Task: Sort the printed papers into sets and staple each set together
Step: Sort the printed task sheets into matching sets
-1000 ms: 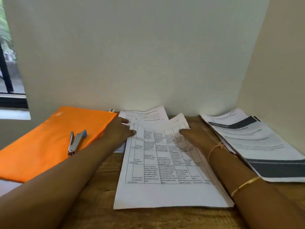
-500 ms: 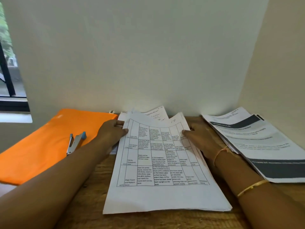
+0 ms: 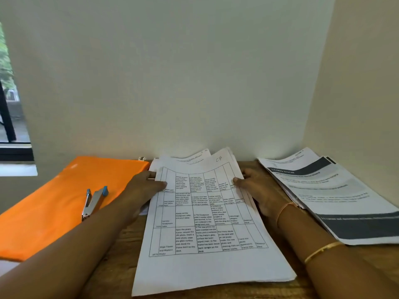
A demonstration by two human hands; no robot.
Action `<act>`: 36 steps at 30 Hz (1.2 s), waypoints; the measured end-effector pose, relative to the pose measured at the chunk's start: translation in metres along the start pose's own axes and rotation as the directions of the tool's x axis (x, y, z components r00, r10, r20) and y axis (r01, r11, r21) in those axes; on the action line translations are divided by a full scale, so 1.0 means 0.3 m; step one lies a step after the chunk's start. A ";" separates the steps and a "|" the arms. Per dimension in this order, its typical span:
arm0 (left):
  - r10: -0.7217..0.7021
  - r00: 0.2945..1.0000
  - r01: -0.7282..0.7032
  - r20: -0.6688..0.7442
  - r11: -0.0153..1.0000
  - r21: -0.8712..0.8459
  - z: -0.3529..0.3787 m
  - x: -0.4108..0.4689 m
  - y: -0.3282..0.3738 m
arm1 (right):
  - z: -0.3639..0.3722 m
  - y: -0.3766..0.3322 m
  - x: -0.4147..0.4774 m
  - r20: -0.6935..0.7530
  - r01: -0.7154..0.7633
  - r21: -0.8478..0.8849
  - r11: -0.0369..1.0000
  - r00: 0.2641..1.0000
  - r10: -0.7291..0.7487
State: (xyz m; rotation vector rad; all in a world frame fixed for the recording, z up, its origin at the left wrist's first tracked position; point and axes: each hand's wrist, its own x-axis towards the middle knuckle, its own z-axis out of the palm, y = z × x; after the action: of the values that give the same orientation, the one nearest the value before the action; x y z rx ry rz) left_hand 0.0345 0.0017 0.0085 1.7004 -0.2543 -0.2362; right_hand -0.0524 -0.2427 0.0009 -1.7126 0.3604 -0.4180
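A stack of white printed papers [image 3: 207, 244] with a table grid on top lies in the middle of the wooden desk [image 3: 116, 268]. My left hand [image 3: 142, 188] grips the stack's far left edge, thumb on top. My right hand [image 3: 257, 190] grips its far right edge the same way. The far end of the stack bows upward between them. More loose sheets [image 3: 185, 157] lie behind the stack. A silver stapler [image 3: 92, 202] with blue ends rests on an orange folder [image 3: 54, 203] at the left.
A second pile of printed papers with dark bands [image 3: 336, 199] lies at the right, against the side wall. A white wall stands close behind the desk. A window [image 3: 10, 117] is at the far left.
Both hands have lifted the far end of the stack and drawn it slightly toward me and left; the top sheet now bows upward. The stapler has not moved.
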 end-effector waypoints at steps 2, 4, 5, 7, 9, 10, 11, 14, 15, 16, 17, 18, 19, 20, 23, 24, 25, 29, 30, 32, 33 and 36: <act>-0.004 0.995 0.000 0.101 0.999 0.038 -0.002 -0.006 -0.004 | 0.007 0.002 0.002 0.010 -0.013 0.042 0.999 1.000 0.013; 0.025 0.987 -0.033 0.161 0.998 0.047 0.002 -0.009 -0.004 | 0.014 0.006 0.009 0.012 -0.021 0.053 0.998 1.000 0.020; 0.037 0.984 -0.047 0.176 0.998 0.052 0.007 -0.012 -0.003 | 0.015 0.011 0.014 0.011 -0.020 0.041 0.999 1.000 0.020; 0.046 0.986 -0.059 0.161 0.995 0.079 0.012 -0.012 -0.001 | 0.016 0.020 0.026 -0.005 -0.024 -0.006 1.000 1.000 0.024; 0.047 0.993 -0.056 0.109 0.995 0.081 0.014 -0.012 0.003 | 0.013 0.027 0.032 -0.046 -0.019 -0.074 0.997 0.999 0.015; 0.052 0.995 -0.057 0.084 0.996 0.067 0.015 -0.012 0.007 | 0.012 0.027 0.033 -0.078 -0.005 -0.135 0.991 0.997 -0.006; 0.065 0.996 -0.068 0.059 0.996 0.053 0.016 -0.012 0.012 | 0.011 0.026 0.033 -0.108 0.013 -0.206 0.979 0.994 -0.036; 0.067 0.998 -0.066 -0.015 0.997 0.030 0.011 -0.007 0.027 | 0.005 0.022 0.031 -0.161 0.059 -0.387 0.920 0.978 -0.130; 0.055 0.998 -0.054 -0.030 0.998 0.035 0.004 -0.002 0.026 | 0.000 0.023 0.032 -0.171 0.069 -0.413 0.908 0.974 -0.152; 0.048 0.998 -0.046 -0.044 0.997 0.057 -0.005 0.004 0.023 | -0.007 0.025 0.035 -0.182 0.073 -0.432 0.899 0.969 -0.167; 0.049 0.997 -0.045 -0.057 0.996 0.077 -0.012 0.009 0.021 | -0.013 0.025 0.036 -0.195 0.071 -0.448 0.891 0.965 -0.175; 0.062 0.996 -0.056 -0.067 0.995 0.077 -0.015 0.010 0.020 | -0.021 0.023 0.035 -0.211 0.060 -0.456 0.888 0.962 -0.174; 0.082 0.994 -0.077 -0.075 0.995 0.064 -0.015 0.009 0.020 | -0.030 0.019 0.032 -0.225 0.049 -0.459 0.887 0.959 -0.169; 0.104 0.991 -0.100 -0.089 0.994 0.049 -0.013 0.007 0.022 | -0.038 0.015 0.028 -0.237 0.036 -0.456 0.889 0.958 -0.160; 0.167 0.976 -0.164 -0.138 0.986 0.035 -0.007 -0.001 0.027 | -0.063 0.007 0.020 -0.267 0.001 -0.459 0.889 0.954 -0.139; 0.189 0.970 -0.184 -0.151 0.982 0.045 -0.008 0.002 0.023 | -0.069 0.008 0.019 -0.279 -0.012 -0.464 0.886 0.951 -0.134; 0.212 0.964 -0.205 -0.159 0.977 0.056 -0.010 0.007 0.020 | -0.075 0.008 0.020 -0.291 -0.022 -0.474 0.880 0.947 -0.134; 0.260 0.949 -0.247 -0.179 0.965 0.091 -0.016 0.019 0.007 | -0.103 0.012 0.028 -0.345 -0.079 -0.538 0.840 0.929 -0.134; 0.269 0.946 -0.253 -0.179 0.961 0.107 -0.017 0.018 0.006 | -0.114 0.014 0.032 -0.358 -0.091 -0.559 0.824 0.923 -0.141; 0.285 0.942 -0.263 -0.179 0.955 0.140 -0.018 0.017 0.004 | -0.133 0.023 0.039 -0.380 -0.110 -0.589 0.800 0.912 -0.155; 0.290 0.939 -0.265 -0.185 0.953 0.149 -0.018 0.016 0.003 | -0.140 0.027 0.042 -0.388 -0.119 -0.596 0.794 0.909 -0.155; 0.299 0.933 -0.272 -0.200 0.950 0.151 -0.016 0.012 0.007 | -0.152 0.037 0.052 -0.399 -0.140 -0.596 0.791 0.906 -0.140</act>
State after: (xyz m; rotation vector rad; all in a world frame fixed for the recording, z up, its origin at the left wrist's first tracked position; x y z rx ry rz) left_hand 0.0392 0.0048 0.0112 1.7680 -0.3523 0.1882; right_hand -0.0601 -0.2915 -0.0014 -2.2542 0.8977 -0.7394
